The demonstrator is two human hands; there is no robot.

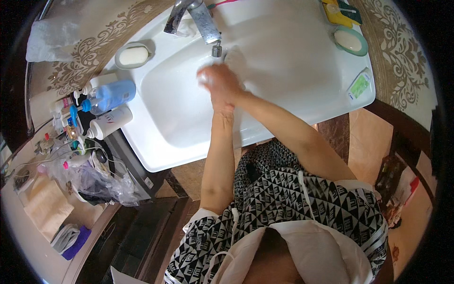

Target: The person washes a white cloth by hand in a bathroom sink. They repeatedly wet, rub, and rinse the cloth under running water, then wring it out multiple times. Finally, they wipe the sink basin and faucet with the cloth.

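Note:
Over the white ceramic washbasin point(298, 71), my two hands meet just below the nozzle of the chrome faucet point(209, 26). My left hand point(207, 76) and my right hand point(228, 85) overlap and are blurred, so which fingers belong to which hand is unclear. Whether anything is between the palms cannot be seen. Behind the hands, something whitish, perhaps foam or water, shows on the basin's surface. A white bar of soap point(133, 56) lies in a dish on the left rim; another pale bar point(348, 39) lies in a green dish at the right.
A blue pump bottle point(115, 96) and a white pump bottle point(110, 122) stand left of the basin. Farther left lie clear plastic bags point(103, 181) and cables. A green-and-white packet point(360, 85) and a yellow sponge or cloth point(335, 13) rest on the right rim.

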